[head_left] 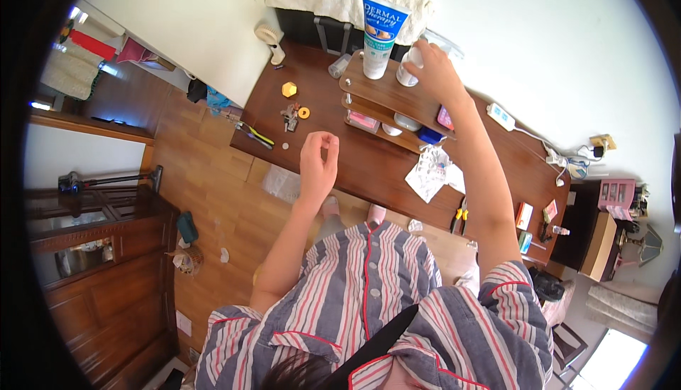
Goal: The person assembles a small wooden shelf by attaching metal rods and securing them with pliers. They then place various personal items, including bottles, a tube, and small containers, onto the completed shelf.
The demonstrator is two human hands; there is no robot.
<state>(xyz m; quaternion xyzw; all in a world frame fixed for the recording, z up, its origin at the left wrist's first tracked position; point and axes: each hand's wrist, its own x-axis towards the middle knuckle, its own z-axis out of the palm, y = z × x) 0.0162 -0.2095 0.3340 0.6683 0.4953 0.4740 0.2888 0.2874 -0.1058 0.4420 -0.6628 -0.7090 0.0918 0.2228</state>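
My right hand [438,74] reaches to the top of a small wooden tiered shelf [352,78], fingers closed around a white bottle [406,76]. Just left of it, a white and blue squeeze tube [379,44] stands upright on its cap. My left hand [319,166] hovers near the table's front edge, with thumb and fingertips curled together and nothing visible in them. Nearest to it on the brown table [333,120] are a yellow ring [303,112], a bunch of keys [289,118], a yellow many-sided object [289,90] and a small white disc [285,146].
A clear cup [339,66] lies beside the shelf. Crumpled white paper [428,175] and yellow-handled pliers [460,216] are at the front right. A power strip [501,117] with cables runs along the wall. A yellow-green tool [259,134] rests at the left edge.
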